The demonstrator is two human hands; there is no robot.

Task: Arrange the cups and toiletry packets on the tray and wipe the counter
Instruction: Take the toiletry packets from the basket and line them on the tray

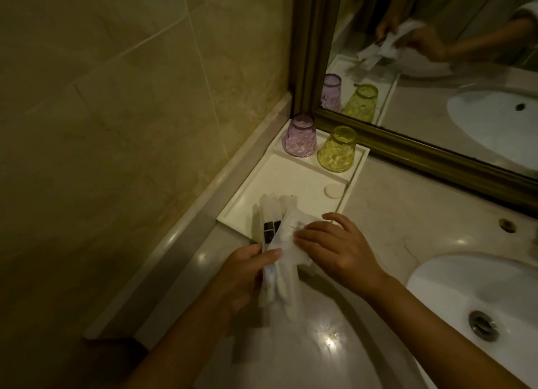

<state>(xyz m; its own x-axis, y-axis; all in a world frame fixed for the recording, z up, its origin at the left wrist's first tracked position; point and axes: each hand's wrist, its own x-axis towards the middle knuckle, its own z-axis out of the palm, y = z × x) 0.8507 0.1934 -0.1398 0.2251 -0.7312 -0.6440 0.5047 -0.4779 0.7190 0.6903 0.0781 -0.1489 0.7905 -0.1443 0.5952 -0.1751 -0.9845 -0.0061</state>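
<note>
Left hand [244,275]: its fingers are curled around the lower part of the packets, with the thumb pressed on top of them. It holds them over the counter [401,213], just before the near edge of the tray.
Packets [279,243]: a bundle of long, thin, white wrappers, and one has a black band with a label. The upper ends reach over the near edge of the tray, and the lower ends hang below the left hand.
Handling of packets: I judge them very light, soft and a little slippery, so they may fan out or slide from the bundle. It is best to take them around the middle, with the other hand flat on top.
Right hand [334,246]: its fingers are nearly straight and slightly apart. The tips rest on the upper packet and press it; they do not grip it.
Tray [291,173]: white, rectangular, with a low rim, in the far left corner of the counter, against the wall and the mirror [436,68].
Purple cup [300,136]: upside down at the far left end of the tray, clear plastic or glass with a faceted pattern.
Yellow cup [337,150]: upside down just beside the purple cup, same pattern. Probably stiff and light; hold it by the sides.
Soap [334,191]: a small, round, white piece near the right rim of the tray.
Sink [477,295]: white, at the right side of the counter.
</note>
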